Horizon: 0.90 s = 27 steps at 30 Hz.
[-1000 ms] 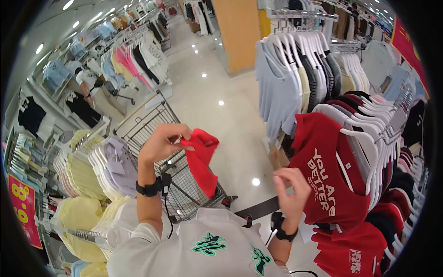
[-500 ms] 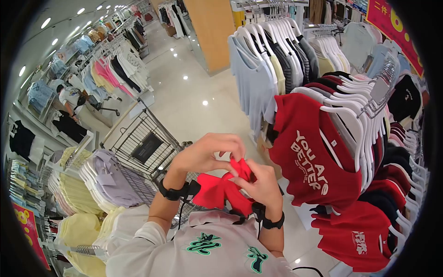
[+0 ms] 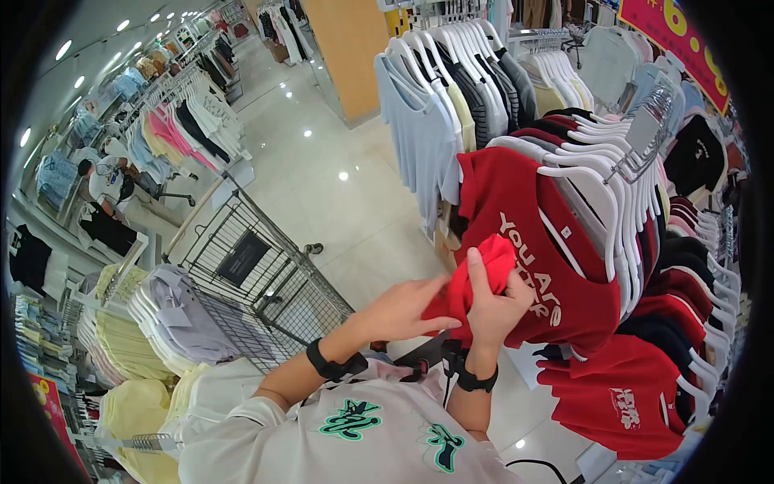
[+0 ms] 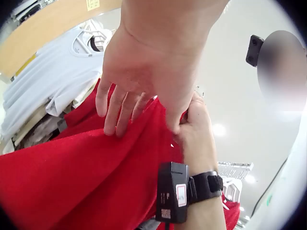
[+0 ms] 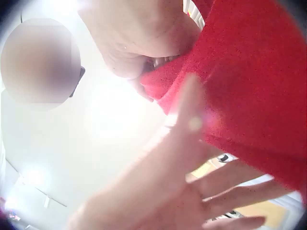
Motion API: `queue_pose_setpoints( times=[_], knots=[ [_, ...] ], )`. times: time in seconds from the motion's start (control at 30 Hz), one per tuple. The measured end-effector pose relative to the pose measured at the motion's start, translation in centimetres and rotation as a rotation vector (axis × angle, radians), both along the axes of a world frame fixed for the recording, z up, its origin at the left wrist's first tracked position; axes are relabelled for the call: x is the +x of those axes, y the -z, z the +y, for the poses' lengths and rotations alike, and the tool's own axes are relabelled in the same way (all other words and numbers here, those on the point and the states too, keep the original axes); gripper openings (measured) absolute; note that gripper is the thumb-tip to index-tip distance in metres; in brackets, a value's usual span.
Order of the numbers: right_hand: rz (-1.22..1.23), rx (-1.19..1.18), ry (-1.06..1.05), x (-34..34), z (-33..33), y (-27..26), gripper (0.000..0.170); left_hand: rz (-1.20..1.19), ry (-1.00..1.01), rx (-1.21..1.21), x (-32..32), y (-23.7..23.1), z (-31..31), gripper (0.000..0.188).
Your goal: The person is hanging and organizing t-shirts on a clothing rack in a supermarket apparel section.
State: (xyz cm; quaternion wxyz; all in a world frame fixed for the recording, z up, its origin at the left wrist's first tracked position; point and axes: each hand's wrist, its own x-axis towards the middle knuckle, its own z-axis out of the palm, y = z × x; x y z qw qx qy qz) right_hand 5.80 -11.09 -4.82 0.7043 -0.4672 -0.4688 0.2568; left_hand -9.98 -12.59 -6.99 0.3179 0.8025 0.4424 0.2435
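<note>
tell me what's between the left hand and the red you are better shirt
In the head view, red cloth and the right hand gripping it appear between the left hand and the red shirt, partly overlapping it.

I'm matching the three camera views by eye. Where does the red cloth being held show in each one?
Head: the red cloth is right of centre, in the right hand.
Left wrist: the red cloth fills much of the lower left.
Right wrist: the red cloth fills much of the right side.
Shared landmark: the left hand, near mid-frame in the head view, upper centre in left wrist, lower centre in right wrist.
</note>
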Motion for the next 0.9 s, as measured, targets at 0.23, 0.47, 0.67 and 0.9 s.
queue_pose_setpoints(
  times=[0.23,0.47,0.67,0.9],
  knots=[
    [0.162,0.002,-0.165,0.9,-2.8,-3.1,0.013,-0.179,0.095,-0.018,2.4,-0.5,0.8,0.063],
    [0.11,-0.009,-0.058,4.0,-3.5,-2.5,0.016,-0.223,0.013,-0.041,-1.5,1.6,4.2,0.04],
    [0.079,0.016,-0.17,6.4,-3.2,-1.2,0.01,-0.127,-0.119,-0.071,-5.4,2.0,5.4,0.023],
    [-0.342,-0.204,-0.473,7.5,-2.3,1.0,0.012,-0.008,-0.505,0.176,-11.2,3.4,6.5,0.021]
  ],
)
